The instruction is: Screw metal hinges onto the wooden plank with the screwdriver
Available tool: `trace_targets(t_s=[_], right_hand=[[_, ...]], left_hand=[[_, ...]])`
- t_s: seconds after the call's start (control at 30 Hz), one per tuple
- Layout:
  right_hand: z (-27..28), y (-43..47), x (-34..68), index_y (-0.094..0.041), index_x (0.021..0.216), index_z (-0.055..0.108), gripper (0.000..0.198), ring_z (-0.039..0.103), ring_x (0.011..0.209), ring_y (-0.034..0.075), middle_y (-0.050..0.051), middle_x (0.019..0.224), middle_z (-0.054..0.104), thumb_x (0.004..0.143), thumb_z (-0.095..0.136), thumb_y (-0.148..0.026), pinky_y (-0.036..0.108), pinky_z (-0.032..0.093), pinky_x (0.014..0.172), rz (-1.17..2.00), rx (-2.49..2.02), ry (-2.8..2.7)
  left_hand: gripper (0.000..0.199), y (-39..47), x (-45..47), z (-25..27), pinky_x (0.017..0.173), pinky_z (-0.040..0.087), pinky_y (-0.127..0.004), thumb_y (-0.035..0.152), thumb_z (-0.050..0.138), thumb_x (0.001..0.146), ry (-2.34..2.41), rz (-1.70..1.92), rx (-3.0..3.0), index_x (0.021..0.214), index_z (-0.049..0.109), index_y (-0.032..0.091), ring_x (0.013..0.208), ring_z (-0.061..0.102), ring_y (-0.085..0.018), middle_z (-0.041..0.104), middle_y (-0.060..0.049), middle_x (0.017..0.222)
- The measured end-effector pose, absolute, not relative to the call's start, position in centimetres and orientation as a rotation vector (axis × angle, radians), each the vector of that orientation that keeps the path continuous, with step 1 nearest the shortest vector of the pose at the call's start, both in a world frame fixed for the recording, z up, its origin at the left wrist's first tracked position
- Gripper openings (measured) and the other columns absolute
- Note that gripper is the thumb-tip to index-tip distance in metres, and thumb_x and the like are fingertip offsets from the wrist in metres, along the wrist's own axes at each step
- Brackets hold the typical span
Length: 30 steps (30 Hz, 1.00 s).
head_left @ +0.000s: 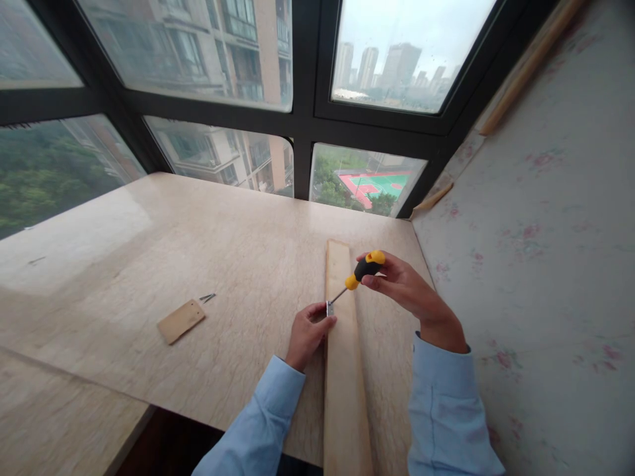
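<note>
A long pale wooden board (342, 390) lies lengthwise on the marble-patterned surface. My right hand (404, 291) is closed around the yellow and black handle of a screwdriver (368, 267), held at a slant. Its shaft runs down to the left, and the tip meets a small metal bracket (330, 309) at the board's left edge. Fingers of my left hand (310, 332) pinch that bracket against the board. Whether a screw sits under the tip is too small to tell.
A small wooden piece with two holes (182, 322) lies to the left, with several screws (207, 298) beside it. A thin object (36, 260) rests at far left. Dark-framed windows (302, 119) stand behind, and a floral-papered wall (540, 264) bounds the right.
</note>
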State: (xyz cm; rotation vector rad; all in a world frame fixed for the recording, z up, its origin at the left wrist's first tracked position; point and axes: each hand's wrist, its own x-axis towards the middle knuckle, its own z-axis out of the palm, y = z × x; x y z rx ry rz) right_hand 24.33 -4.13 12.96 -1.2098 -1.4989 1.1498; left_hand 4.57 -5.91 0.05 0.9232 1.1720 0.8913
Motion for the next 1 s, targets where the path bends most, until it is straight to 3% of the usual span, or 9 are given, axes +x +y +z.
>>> trace_targets(t_s=[0.17,0.4,0.6,0.77,1.0], right_hand=[[12.6,-3.7,23.9,-0.023,0.095,0.061,0.049,0.071,0.087,0.022,0.003,0.093,0.07,0.058,0.09,-0.038,0.039,0.06,0.082,1.056,-1.255,-1.33],[13.0,-4.3,24.0,-0.022,0.094,0.063,0.031,0.071,0.089,0.022,0.004,0.093,0.068,0.069,0.08,-0.029,0.038,0.06,0.083,0.926,-1.254,-1.417],[13.6,-4.7,24.3,-0.022,0.102,0.064,0.036,0.07,0.099,0.025,0.006,0.104,0.071,0.067,0.07,-0.016,0.042,0.058,0.089,0.955,-1.218,-1.454],[13.9,-4.8,24.4,-0.024,0.092,0.065,0.035,0.068,0.098,0.024,0.003,0.096,0.072,0.063,0.056,-0.006,0.044,0.053,0.093,0.886,-1.149,-1.423],[13.8,-4.8,24.4,-0.024,0.086,0.059,0.036,0.066,0.083,0.021,0.0,0.082,0.067,0.058,0.051,-0.003,0.042,0.053,0.081,0.964,-1.033,-1.252]], left_hand=[[0.041,-5.9,4.6,0.0,0.05,0.05,-0.021,0.028,0.078,0.068,1.196,0.924,0.95,0.105,0.071,0.013,0.082,0.07,-0.02,0.073,-0.012,0.107],[0.045,-5.9,4.6,0.1,0.054,0.053,-0.022,0.03,0.082,0.066,1.196,0.944,0.92,0.106,0.07,0.014,0.08,0.07,-0.02,0.072,-0.014,0.11],[0.047,-5.9,4.6,0.3,0.045,0.048,-0.019,0.032,0.081,0.066,1.202,0.909,0.927,0.108,0.068,0.014,0.077,0.069,-0.019,0.07,-0.013,0.114],[0.046,-5.9,4.5,0.2,0.048,0.05,-0.02,0.032,0.081,0.067,1.187,0.92,0.932,0.107,0.068,0.014,0.08,0.069,-0.019,0.07,-0.013,0.114],[0.046,-5.9,4.6,0.3,0.049,0.05,-0.02,0.03,0.08,0.067,1.181,0.924,0.923,0.107,0.067,0.013,0.081,0.068,-0.019,0.07,-0.014,0.113]])
